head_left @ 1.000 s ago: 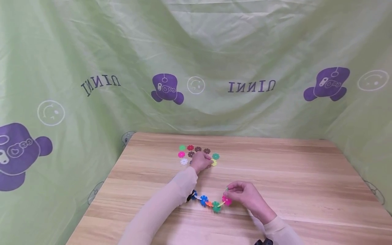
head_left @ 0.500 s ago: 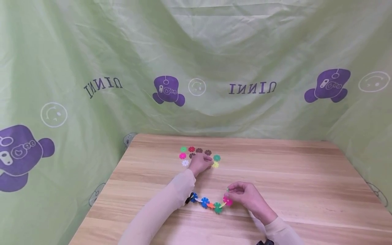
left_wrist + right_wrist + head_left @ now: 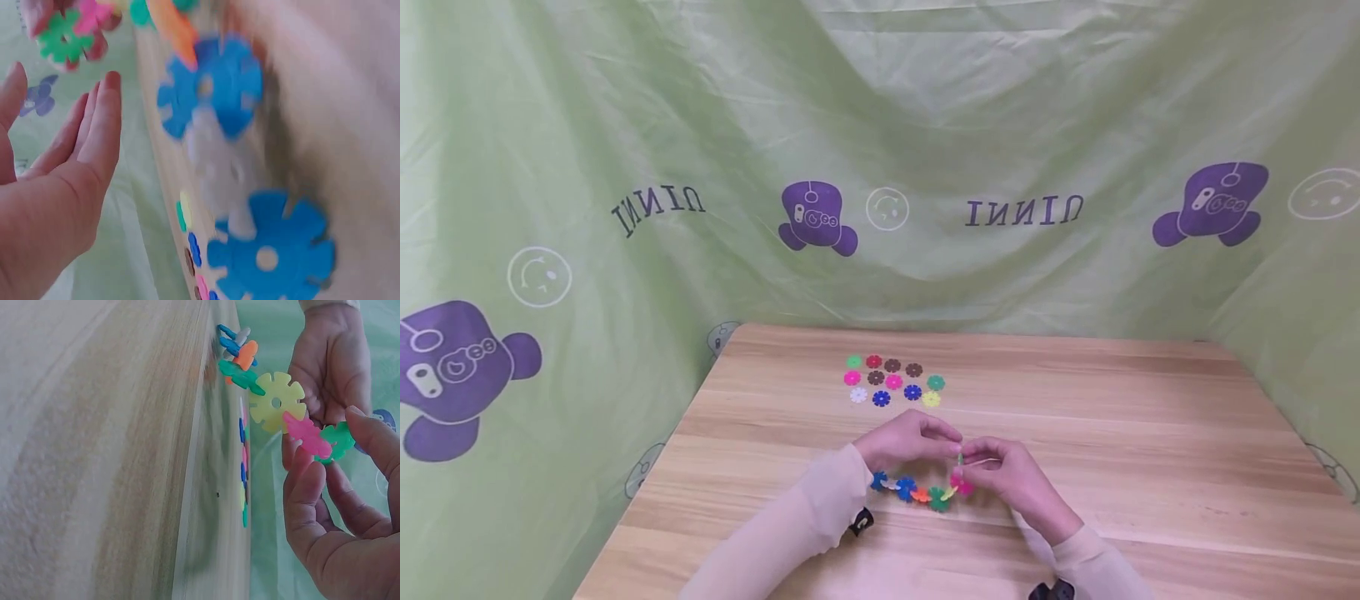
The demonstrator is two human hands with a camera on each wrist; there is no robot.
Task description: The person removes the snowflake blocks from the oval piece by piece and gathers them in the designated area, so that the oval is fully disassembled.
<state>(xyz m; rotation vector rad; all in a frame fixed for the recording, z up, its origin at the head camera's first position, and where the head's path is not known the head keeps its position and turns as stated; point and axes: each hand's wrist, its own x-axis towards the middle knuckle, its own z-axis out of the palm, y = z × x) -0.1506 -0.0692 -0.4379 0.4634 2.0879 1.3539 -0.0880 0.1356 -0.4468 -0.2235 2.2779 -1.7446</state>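
A chain of notched, flower-shaped plastic discs hangs from my right hand (image 3: 1018,487) in the head view. At its upper end my right thumb and fingers pinch a green disc (image 3: 337,442), joined to a pink disc (image 3: 307,434) and a yellow disc (image 3: 278,400). Further along come a darker green disc (image 3: 937,500), an orange disc (image 3: 172,28), blue discs (image 3: 209,84) and a white disc (image 3: 215,162). My left hand (image 3: 901,440) is close beside the right fingertips. In the left wrist view its fingers are extended, with nothing between them and the thumb.
Several loose discs lie flat toward the back of the wooden table (image 3: 1112,433), including a red disc (image 3: 874,362), a brown disc (image 3: 913,369) and a pale yellow disc (image 3: 931,398). A green printed curtain (image 3: 925,283) hangs behind the table. Black cameras (image 3: 862,522) sit on the wrists.
My left hand has left the loose discs and come back toward the right hand, uncovering blue and pink discs beneath. My right hand keeps hold of the chain in nearly the same place.
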